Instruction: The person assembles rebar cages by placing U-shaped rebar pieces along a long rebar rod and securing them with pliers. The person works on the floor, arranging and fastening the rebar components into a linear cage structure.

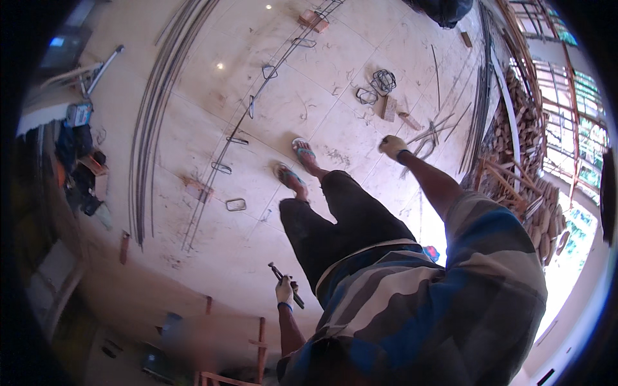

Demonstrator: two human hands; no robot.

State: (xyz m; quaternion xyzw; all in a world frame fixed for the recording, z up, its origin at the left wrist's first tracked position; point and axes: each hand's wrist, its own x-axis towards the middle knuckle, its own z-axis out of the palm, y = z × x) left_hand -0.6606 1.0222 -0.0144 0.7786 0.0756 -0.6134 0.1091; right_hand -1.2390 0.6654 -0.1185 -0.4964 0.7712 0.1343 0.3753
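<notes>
Apparently, tying step pauses: left hand clamped on dark tool; right hand curled, cannot tell if holding. Next move probably needs tool lowered to looped rods on floor.

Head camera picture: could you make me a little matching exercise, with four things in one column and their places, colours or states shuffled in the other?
Things
1. Left hand
2. Right hand
3. Lone rectangular wire loop
4. Large bundle

Places, colours, states
A. Black, at the picture's top edge
B. Closed around a dark hand tool
C. Lying on the pale floor
D. Pale-gloved, to the picture's right of both sandals

Pairs: 1-B, 2-D, 3-C, 4-A
</notes>
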